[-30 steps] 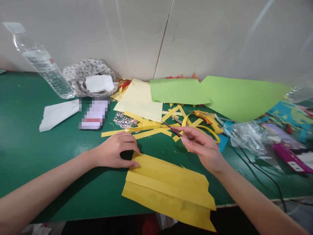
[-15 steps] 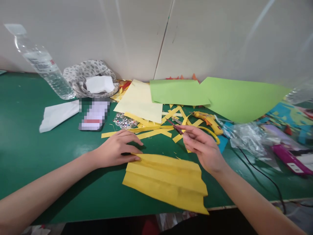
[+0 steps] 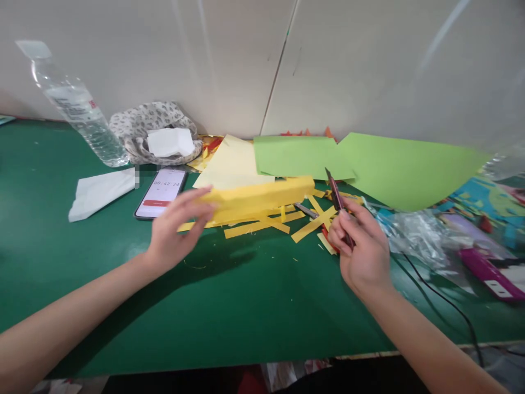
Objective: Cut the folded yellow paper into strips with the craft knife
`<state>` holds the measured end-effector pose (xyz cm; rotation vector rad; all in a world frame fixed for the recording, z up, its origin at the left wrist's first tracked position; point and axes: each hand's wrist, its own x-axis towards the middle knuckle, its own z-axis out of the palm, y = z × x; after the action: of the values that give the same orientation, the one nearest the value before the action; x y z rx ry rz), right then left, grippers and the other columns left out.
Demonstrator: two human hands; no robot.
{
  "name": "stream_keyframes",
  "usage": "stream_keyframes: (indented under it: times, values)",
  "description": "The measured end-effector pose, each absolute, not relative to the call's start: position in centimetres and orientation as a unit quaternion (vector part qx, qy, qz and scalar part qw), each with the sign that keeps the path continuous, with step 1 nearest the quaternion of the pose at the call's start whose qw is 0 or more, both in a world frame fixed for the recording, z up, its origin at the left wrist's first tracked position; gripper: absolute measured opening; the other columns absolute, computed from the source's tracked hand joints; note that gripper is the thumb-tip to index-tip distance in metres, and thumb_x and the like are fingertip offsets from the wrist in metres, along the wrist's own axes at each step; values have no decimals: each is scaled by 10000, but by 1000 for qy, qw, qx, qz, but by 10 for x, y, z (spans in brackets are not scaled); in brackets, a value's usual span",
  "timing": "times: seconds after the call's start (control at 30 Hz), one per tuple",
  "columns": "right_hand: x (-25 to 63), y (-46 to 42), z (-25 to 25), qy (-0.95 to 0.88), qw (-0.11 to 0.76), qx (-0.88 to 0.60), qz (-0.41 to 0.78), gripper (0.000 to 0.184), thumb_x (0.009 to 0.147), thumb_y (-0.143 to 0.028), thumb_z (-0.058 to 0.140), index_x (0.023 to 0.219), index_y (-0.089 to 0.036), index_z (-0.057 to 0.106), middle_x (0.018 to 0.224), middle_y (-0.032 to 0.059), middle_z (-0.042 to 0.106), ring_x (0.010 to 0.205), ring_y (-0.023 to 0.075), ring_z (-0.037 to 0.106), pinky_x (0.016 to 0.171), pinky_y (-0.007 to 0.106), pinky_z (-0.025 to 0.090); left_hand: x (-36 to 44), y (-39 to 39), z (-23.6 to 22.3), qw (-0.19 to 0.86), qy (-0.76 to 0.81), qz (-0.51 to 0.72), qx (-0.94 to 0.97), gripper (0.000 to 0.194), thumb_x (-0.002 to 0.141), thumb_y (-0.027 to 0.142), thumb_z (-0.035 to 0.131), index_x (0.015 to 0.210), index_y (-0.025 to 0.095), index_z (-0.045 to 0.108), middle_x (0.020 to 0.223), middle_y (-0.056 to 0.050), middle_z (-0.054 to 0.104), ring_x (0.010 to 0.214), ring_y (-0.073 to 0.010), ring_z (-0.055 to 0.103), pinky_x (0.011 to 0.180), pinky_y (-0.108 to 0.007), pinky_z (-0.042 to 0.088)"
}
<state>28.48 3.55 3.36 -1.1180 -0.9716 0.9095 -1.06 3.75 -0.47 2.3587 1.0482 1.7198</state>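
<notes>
My left hand (image 3: 182, 221) pinches the left end of a folded yellow sheet (image 3: 262, 196), which hangs above the green table (image 3: 262, 317). The sheet looks like thin craft paper or felt; I cannot tell which. In my right hand (image 3: 363, 243) is a dark, slim craft knife (image 3: 335, 189), its tip pointing up and away. Loose yellow strips (image 3: 262, 225) lie crossed beneath and beside the sheet. A grey metal tool (image 3: 306, 210) rests among them, partly covered. Behind the right hand, the yellow glue gun is mostly hidden.
Green sheets (image 3: 406, 164) and a cream sheet (image 3: 221, 161) lie at the back by the wall. A phone (image 3: 162, 191), a patterned cloth pouch (image 3: 156, 128) and a water bottle (image 3: 82, 104) stand left. Plastic wrap (image 3: 422, 235), a black cord (image 3: 438, 301) and a magenta power strip (image 3: 490, 273) are right.
My left hand has lifted the yellow sheet off the near table and moved it back over the strips. My right hand has shifted right, turning the knife more upright.
</notes>
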Motion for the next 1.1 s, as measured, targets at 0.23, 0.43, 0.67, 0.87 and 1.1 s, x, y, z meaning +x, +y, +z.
stream_keyframes:
  times: [0.23, 0.43, 0.67, 0.87, 1.1]
  values:
    - [285, 32, 30, -465, 619, -497, 392, 246, 794, -296, 669, 1026, -218, 661, 543, -54, 427, 434, 65, 302, 391, 218, 174, -4, 28, -12, 54, 236, 294, 925, 527, 878, -23, 391, 1357, 194, 422, 1297, -93, 606, 1127, -174, 615, 928, -324, 527]
    - [286, 26, 31, -562, 525, -505, 391, 147, 773, -284, 689, 912, -241, 703, 612, -16, 565, 515, 105, 481, 430, 226, 340, -4, 31, -8, 80, 269, 308, 909, 201, 887, 221, 584, 1083, 193, 616, 1041, -57, 711, 950, -175, 669, 872, -342, 510]
    - [293, 28, 35, -668, 395, -507, 375, 179, 754, -329, 697, 886, -211, 721, 549, -22, 534, 466, 109, 446, 439, 256, 333, -11, 34, -4, 11, 374, 354, 857, 142, 875, 212, 563, 738, 174, 569, 688, -9, 642, 648, -147, 589, 630, -303, 462]
    - [296, 32, 33, -730, 315, -551, 253, 256, 736, -410, 704, 679, -195, 577, 488, -71, 337, 434, 83, 288, 426, 251, 206, -9, 29, -4, -30, 249, 320, 914, 18, 850, 169, 607, 837, 180, 603, 764, 9, 702, 664, -119, 638, 605, -251, 491]
    - [292, 38, 21, -780, 202, -567, 172, 398, 687, -284, 723, 647, -229, 331, 569, -69, 364, 489, 103, 346, 491, 249, 286, -5, 25, -10, -58, 276, 266, 922, 279, 908, 267, 552, 1178, 206, 593, 1162, 8, 698, 823, -148, 721, 548, -253, 531]
